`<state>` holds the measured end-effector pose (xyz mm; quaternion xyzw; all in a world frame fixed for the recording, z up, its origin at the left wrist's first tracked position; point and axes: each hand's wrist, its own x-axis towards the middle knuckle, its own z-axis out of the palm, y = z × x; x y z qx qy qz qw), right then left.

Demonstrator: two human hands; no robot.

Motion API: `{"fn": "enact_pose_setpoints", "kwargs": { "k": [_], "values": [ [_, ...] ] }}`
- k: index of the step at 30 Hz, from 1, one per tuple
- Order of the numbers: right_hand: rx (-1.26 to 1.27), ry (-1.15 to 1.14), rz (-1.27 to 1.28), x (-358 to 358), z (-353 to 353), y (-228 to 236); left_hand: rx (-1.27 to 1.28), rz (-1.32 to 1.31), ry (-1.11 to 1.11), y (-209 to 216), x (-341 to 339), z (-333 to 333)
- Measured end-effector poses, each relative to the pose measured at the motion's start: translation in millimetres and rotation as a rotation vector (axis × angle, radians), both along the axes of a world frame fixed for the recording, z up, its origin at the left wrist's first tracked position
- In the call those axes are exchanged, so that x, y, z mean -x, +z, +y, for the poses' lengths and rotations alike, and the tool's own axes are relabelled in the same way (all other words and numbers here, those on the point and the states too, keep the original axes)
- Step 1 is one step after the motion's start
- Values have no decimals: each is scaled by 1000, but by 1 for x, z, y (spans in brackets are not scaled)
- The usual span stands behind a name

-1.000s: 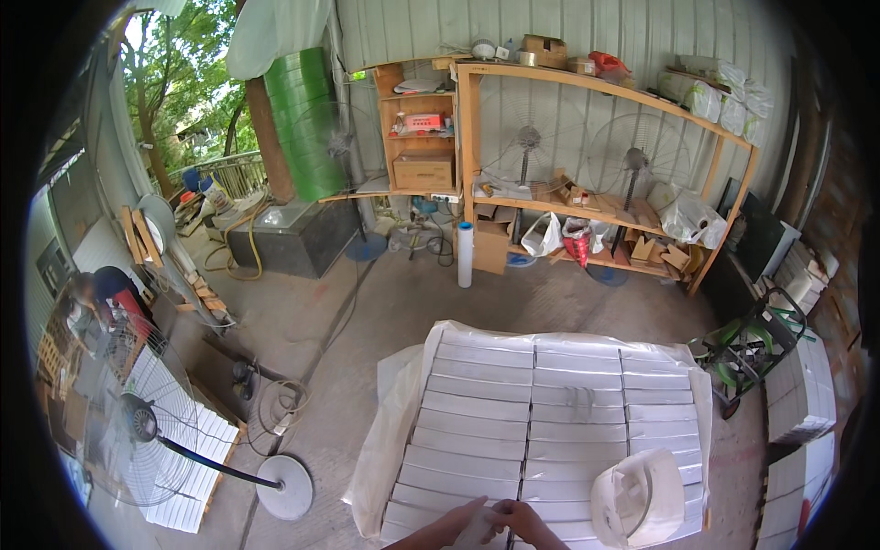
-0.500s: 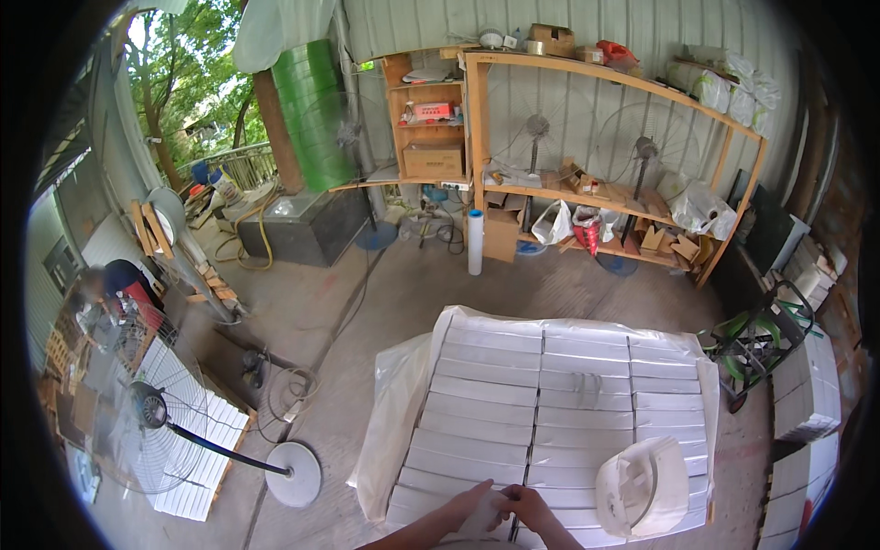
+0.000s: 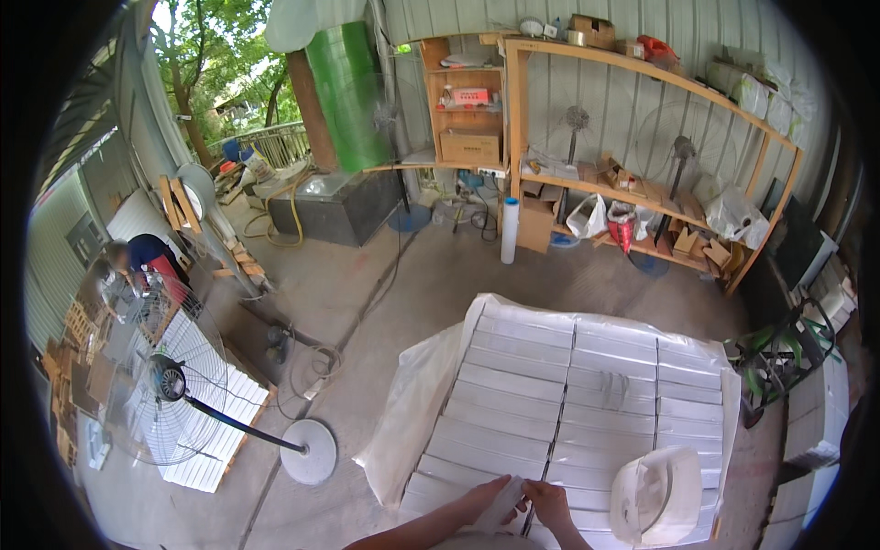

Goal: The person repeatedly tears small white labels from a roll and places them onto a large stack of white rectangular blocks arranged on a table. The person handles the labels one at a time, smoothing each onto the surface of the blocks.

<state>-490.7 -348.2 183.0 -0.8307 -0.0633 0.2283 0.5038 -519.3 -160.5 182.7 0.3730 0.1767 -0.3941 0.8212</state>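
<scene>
Low over the near side of a pallet stack of white flat boxes (image 3: 495,412), my two hands meet in front of me. My left hand (image 3: 484,496) is closed on a limp, whitish strip (image 3: 503,510), plastic or cloth; which, I cannot tell. My right hand (image 3: 547,503) pinches the strip's upper end from the other side. Just right of my hands, a cut-open white plastic jug (image 3: 655,495) rests on the boxes. Some small greyish, see-through pieces (image 3: 614,390) lie farther back on the stack. Clear plastic sheeting (image 3: 412,403) hangs round the stack's edges.
At left stands a floor fan (image 3: 168,378) on a round base (image 3: 309,451), near another white stack (image 3: 197,412). A person (image 3: 151,261) bends over there. Wooden shelves (image 3: 632,197) line the back wall. A hand truck (image 3: 784,357) stands at right, a blue-capped roll (image 3: 509,231) behind.
My view has turned a little left, so the scene sits farther right. My hands stay together on the whitish strip, and more of it shows between them.
</scene>
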Motion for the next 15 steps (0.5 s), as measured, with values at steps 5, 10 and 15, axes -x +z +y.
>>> {"fn": "enact_pose_setpoints", "kwargs": {
  "k": [5,10,15],
  "values": [
    [-31,-208,-238,0,0,8,-111,58,-12,-5,-5,-4],
    [-336,-507,305,-7,-12,5,-28,158,48,4,-8,-7],
    [-333,-445,301,2,-18,4,-63,136,25,1,-8,-9]
  ]
}}
